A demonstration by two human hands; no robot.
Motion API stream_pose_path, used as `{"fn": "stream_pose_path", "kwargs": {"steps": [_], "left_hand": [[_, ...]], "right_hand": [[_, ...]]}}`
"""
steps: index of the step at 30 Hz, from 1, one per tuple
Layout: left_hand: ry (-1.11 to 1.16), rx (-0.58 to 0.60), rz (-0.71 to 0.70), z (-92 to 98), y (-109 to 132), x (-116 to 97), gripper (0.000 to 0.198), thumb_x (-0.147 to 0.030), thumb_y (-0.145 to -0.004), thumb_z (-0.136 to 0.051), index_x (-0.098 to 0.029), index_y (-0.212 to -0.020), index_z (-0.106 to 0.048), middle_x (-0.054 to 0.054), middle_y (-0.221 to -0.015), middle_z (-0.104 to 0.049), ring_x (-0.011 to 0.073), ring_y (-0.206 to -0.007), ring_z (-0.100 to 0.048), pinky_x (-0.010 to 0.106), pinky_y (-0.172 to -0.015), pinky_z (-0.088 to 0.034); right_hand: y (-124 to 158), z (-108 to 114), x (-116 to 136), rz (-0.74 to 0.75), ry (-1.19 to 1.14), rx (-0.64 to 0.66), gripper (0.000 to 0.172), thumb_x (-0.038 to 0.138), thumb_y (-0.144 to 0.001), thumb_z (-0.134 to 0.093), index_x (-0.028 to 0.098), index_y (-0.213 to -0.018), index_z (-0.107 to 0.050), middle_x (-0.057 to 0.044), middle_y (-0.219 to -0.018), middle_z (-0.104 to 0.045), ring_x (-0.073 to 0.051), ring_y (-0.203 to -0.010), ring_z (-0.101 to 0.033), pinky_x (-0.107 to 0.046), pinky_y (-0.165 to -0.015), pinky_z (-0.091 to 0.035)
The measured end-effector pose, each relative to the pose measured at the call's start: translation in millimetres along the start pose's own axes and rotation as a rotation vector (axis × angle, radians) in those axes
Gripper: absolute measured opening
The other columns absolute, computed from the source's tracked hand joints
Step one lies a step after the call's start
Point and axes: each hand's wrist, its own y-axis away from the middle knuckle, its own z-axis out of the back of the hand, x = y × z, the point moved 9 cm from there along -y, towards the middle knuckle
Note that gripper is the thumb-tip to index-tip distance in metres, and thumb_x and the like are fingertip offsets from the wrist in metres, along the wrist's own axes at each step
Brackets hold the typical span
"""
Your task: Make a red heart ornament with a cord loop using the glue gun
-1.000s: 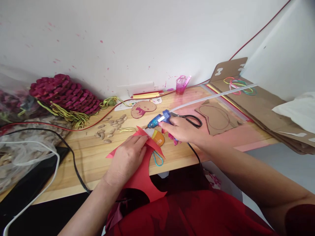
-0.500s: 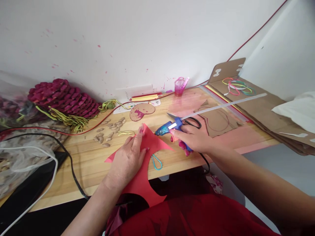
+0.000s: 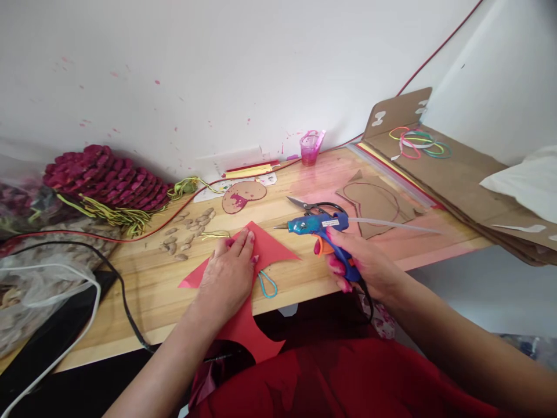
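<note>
My left hand (image 3: 232, 273) lies over a red cut-out paper (image 3: 272, 249), its fingers flat and pressing down near the upper tip. A turquoise cord loop (image 3: 268, 285) pokes out from under the paper's right side; its other end is hidden. In my right hand (image 3: 361, 258) is a blue glue gun (image 3: 315, 224) with an orange trigger. Its nozzle points left above the paper's tip, apart from it, and a clear glue stick (image 3: 394, 224) juts out the back. Black-handled scissors (image 3: 307, 204) lie just behind the gun.
Several peanuts (image 3: 191, 227) and a heart-shaped cardboard piece (image 3: 243, 196) lie on the wooden table (image 3: 143, 302). Marked cardboard (image 3: 374, 200) is at right, near stacked cardboard (image 3: 452, 186). A pink-stained cup (image 3: 310, 148) stands by the wall. Magenta scaled objects (image 3: 107, 177) and cables (image 3: 126, 290) occupy the left.
The glue gun has drawn back right from the paper's tip and turned more level. My left fingers have flattened onto the paper.
</note>
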Motion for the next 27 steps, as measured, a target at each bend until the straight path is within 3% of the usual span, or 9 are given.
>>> {"fn": "stream_pose_path", "kwargs": {"steps": [3,10,17,21,27], "left_hand": [[-0.011,0.048,-0.016,-1.9,1,-1,0.047,-0.019,-0.102,-0.027,0.000,-0.134,-0.056,0.024,-0.141,-0.056,0.0334,-0.132,-0.053,0.053,-0.104,-0.042],[0.036,0.016,-0.007,-0.7,3,-2,0.047,-0.021,-0.103,-0.028,-0.002,-0.138,-0.052,0.025,-0.143,-0.053,0.0339,-0.129,-0.055,0.054,-0.101,-0.043],[0.102,0.042,0.053,-3.3,5,5,0.048,-0.027,-0.103,-0.031,-0.006,-0.141,-0.049,0.019,-0.145,-0.053,0.0312,-0.123,-0.059,0.052,-0.103,-0.043],[0.089,0.080,-0.020,1.0,7,-3,0.051,-0.029,-0.103,-0.028,-0.002,-0.143,-0.047,0.020,-0.150,-0.047,0.0304,-0.126,-0.056,0.052,-0.105,-0.040],[0.138,0.081,0.018,7.1,8,-8,0.053,-0.035,-0.102,-0.035,-0.005,-0.144,-0.048,0.018,-0.150,-0.047,0.0334,-0.124,-0.057,0.053,-0.105,-0.039]], "right_hand": [[-1,-3,1,0.037,-0.007,0.010,0.043,0.061,-0.088,-0.057,0.019,-0.081,-0.057,0.005,-0.051,-0.051,-0.008,-0.033,-0.046,-0.018,-0.032,-0.036],[0,-4,2,0.064,-0.029,0.038,0.041,0.059,-0.089,-0.056,0.020,-0.081,-0.056,0.006,-0.049,-0.051,-0.008,-0.032,-0.047,-0.017,-0.031,-0.034],[-1,-1,1,0.059,-0.027,0.000,0.043,0.062,-0.085,-0.059,0.020,-0.080,-0.053,0.006,-0.050,-0.051,-0.009,-0.032,-0.047,-0.018,-0.030,-0.033],[-1,-4,2,0.055,-0.038,0.033,0.043,0.063,-0.084,-0.061,0.019,-0.083,-0.057,0.006,-0.050,-0.051,-0.009,-0.033,-0.048,-0.017,-0.031,-0.034],[-2,-2,1,0.059,-0.043,0.024,0.043,0.061,-0.085,-0.060,0.019,-0.087,-0.062,0.005,-0.051,-0.052,-0.009,-0.033,-0.048,-0.017,-0.031,-0.036]]}}
